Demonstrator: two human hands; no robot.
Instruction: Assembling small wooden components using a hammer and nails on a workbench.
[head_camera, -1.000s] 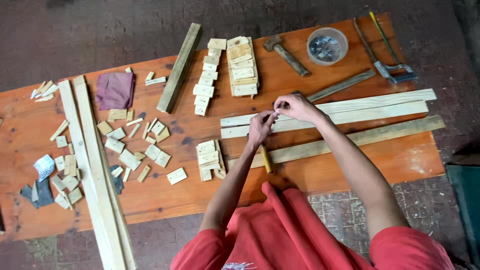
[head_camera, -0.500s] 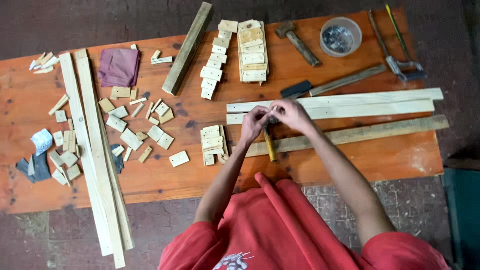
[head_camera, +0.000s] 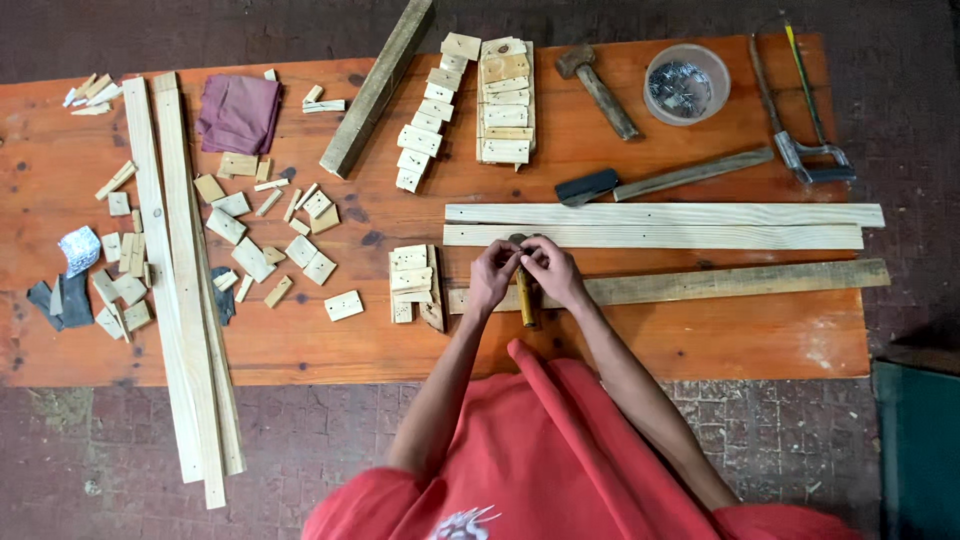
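both hands (head_camera: 522, 270) together over hammer (head_camera: 524, 290), beside pale slat (head_camera: 700, 237).

Person, head-camera view: red short-sleeved top, loose and creased, filling the frame from 5 to 7 o'clock, with a small pale printed motif at 6 o'clock (partly cut off by the edge). Forearms bare; left hand (head_camera: 493, 276) and right hand (head_camera: 553, 272) ungloved, no watch or rings discernible.

Orange-red table (head_camera: 700, 340), pale wood strips (head_camera: 660, 225), purple cloth (head_camera: 238, 112) (perhaps faded), red shirt (head_camera: 560, 460).
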